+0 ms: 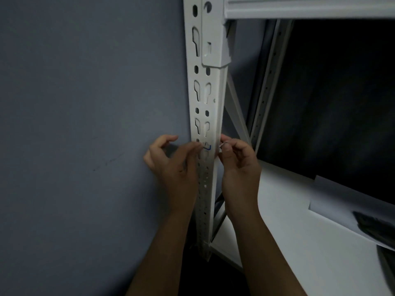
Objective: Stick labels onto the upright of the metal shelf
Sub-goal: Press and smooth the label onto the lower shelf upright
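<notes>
slotted white metal upright, blue-edged label

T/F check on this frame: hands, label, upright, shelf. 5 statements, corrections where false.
1. Both hands are at the upright. True: the left hand and the right hand flank it at the same height.
2. The label sits near the top beam. False: it is low on the upright, level with the fingertips.
3. The label shows a blue marking. True.
4. The left hand rests flat on the wall. False: its fingers reach onto the upright's face.
5. The lower shelf board is bare. False: a sheet lies on it at the right.
</notes>
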A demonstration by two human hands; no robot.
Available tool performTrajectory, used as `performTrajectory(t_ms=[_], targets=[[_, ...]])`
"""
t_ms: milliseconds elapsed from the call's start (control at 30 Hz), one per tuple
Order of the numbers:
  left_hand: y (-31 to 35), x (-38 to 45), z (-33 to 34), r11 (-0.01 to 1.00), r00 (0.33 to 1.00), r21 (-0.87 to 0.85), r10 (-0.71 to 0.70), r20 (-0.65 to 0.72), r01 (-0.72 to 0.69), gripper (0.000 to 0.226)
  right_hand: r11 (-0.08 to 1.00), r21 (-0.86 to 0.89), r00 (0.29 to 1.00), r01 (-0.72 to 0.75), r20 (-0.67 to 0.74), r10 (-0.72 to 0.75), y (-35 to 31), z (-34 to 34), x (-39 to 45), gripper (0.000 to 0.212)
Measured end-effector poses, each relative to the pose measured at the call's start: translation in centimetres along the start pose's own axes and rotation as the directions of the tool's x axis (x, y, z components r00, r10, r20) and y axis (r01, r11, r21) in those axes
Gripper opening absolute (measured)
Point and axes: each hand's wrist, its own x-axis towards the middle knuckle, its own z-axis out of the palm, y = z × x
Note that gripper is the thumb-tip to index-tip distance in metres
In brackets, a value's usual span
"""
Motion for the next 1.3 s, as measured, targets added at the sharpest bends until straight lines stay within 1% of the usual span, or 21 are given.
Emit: performTrajectory(t_ms=[100,233,300,400,500,633,767,867,967,1067,1133,1200,1233,1300], targets=[[0.0,0.1,0.2,1.0,1.0,0.006,-0.022,0.015,0.022,0.002,1.0,0.012,1.0,-0.011,-0.005,0.011,-0.1,0.2,-0.1,0.019],[-0.2,0.0,0.5,0.993,0.996,0.105,0.043,0.073,-0.05,0.007,1.0,-0.001,1.0,-0.012,-0.023,0.012,-0.1,0.5,-0.2,0.015],[-0.2,-0.1,0.5,0.991,0.997,0.13,0.002,0.071,-0.011,0.006,1.0,0.003,0.999,-0.019,-0.031,0.019,-0.1,0.5,-0.2,0.014],[0.0,-0.1,0.3,0.994,0.999,0.104,-0.032,0.019,0.03,0.003,0.999,0.008,0.999,-0.031,-0.029,0.031,-0.3,0.5,-0.3,0.014],[0.2,0.0,0.0,0.997,1.0,0.068,0.031,0.005,-0.031,0.006,0.999,0.008,0.999,-0.034,-0.02,0.034,-0.2,0.5,-0.3,0.017],[0.4,0.0,-0.3,0.994,0.996,0.062,0.089,0.012,-0.089,0.021,0.999,0.015,0.999,-0.04,-0.009,0.04,-0.2,0.4,-0.4,0.018],[0.1,0.0,0.0,0.998,0.998,0.036,0.059,-0.011,-0.059,0.021,0.999,0.02,0.999,-0.045,-0.006,0.045,-0.2,0.5,-0.4,0.017],[-0.4,0.0,0.6,0.997,0.998,0.044,0.064,-0.024,-0.062,0.023,0.999,0.01,0.999,-0.045,-0.017,0.045,0.0,0.6,-0.4,0.015],[-0.8,0.0,0.7,0.995,0.997,0.065,0.078,0.019,-0.079,0.022,0.999,0.011,0.999,-0.034,-0.029,0.034,0.1,0.8,-0.4,0.015],[-0.8,-0.1,0.7,0.979,0.99,0.15,0.13,0.056,-0.137,0.021,1.0,0.008,0.999,-0.03,-0.026,0.03,-0.1,0.9,-0.6,0.016],[-0.8,-0.2,0.7,0.983,0.995,0.155,0.088,0.038,-0.093,0.015,0.999,0.022,0.999,-0.03,-0.026,0.031,-0.3,0.9,-0.6,0.017],[-0.6,-0.2,0.6,0.993,1.0,0.114,0.028,0.011,-0.029,0.006,0.999,0.034,0.999,-0.03,-0.028,0.031,-0.3,0.9,-0.5,0.017],[-0.5,-0.2,0.5,0.994,1.0,0.103,0.024,-0.002,-0.023,0.003,0.999,0.035,0.999,-0.029,-0.027,0.03,-0.3,0.9,-0.5,0.016],[-0.3,-0.1,0.3,0.995,0.999,0.092,0.049,-0.023,-0.046,0.005,0.999,0.036,0.999,-0.027,-0.024,0.028,-0.3,0.9,-0.6,0.016]])
